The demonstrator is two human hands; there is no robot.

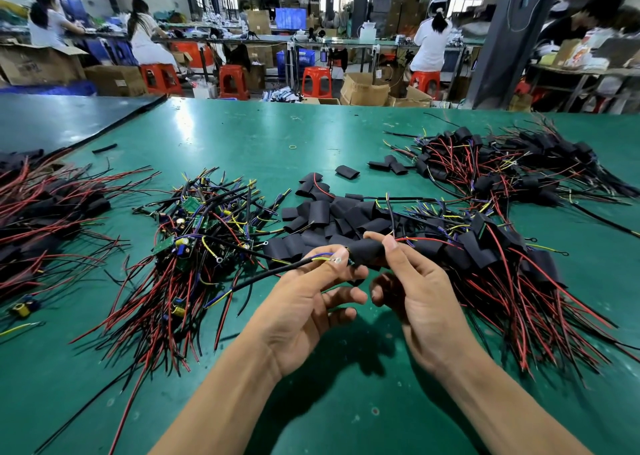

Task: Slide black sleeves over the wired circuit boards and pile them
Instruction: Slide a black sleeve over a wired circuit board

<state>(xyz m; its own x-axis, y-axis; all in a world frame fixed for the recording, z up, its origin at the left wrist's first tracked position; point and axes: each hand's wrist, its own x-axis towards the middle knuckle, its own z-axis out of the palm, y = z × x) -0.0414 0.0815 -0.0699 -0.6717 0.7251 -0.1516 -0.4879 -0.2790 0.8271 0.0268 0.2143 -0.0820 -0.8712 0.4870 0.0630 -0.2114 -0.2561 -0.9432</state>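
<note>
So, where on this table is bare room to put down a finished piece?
Bare green mat lies at the far middle, beyond the unsleeved boards and loose sleeves. Another free patch lies near the edge, between the forearms. Crowded: the sleeved pile at right and the wire pile at left.

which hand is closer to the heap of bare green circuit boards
Left. The left hand, pinching a wired board, is just right of the bare board heap; the right hand is farther right, pinching the black sleeve.
</note>
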